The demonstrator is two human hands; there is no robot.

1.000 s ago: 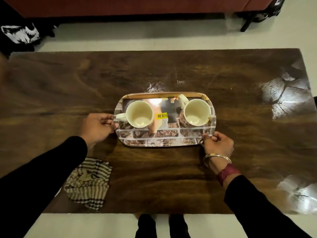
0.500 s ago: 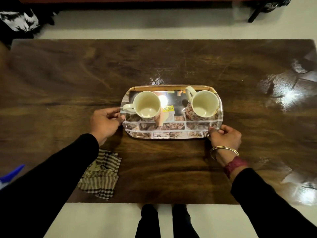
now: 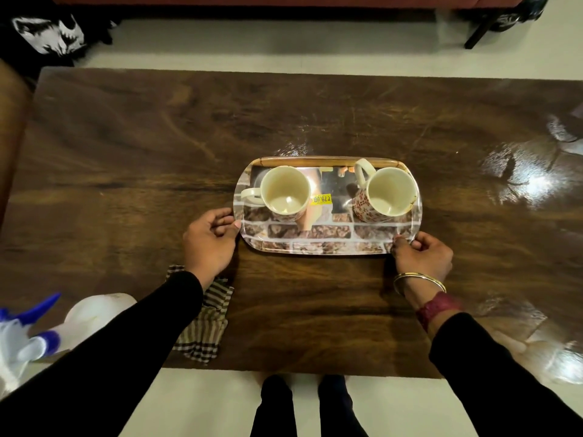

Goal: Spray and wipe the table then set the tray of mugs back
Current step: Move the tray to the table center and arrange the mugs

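A glossy brick-patterned tray (image 3: 318,244) lies flat on the dark wooden table (image 3: 157,152), near its middle. Two cream mugs stand on it: the left mug (image 3: 285,192) with its handle pointing left, the right mug (image 3: 386,193) with a red floral outside. My left hand (image 3: 209,239) pinches the tray's left front edge with curled fingers. My right hand (image 3: 421,253) pinches the tray's right front corner. A striped cloth (image 3: 205,326) lies crumpled at the table's front edge, partly under my left forearm. A white spray bottle with a blue nozzle (image 3: 38,329) sits at the lower left.
Wet glare patches (image 3: 530,175) shine on the table's right side. A red sofa base (image 3: 284,0) runs along the far side, with a dark chair leg (image 3: 479,29) at the upper right and a black-and-white bag (image 3: 47,33) at the upper left. My legs (image 3: 303,405) stand against the table's front edge.
The view has shifted so the tray sits further right and the spray bottle has come into sight. Both hands keep their hold on the tray, which stays on the table.
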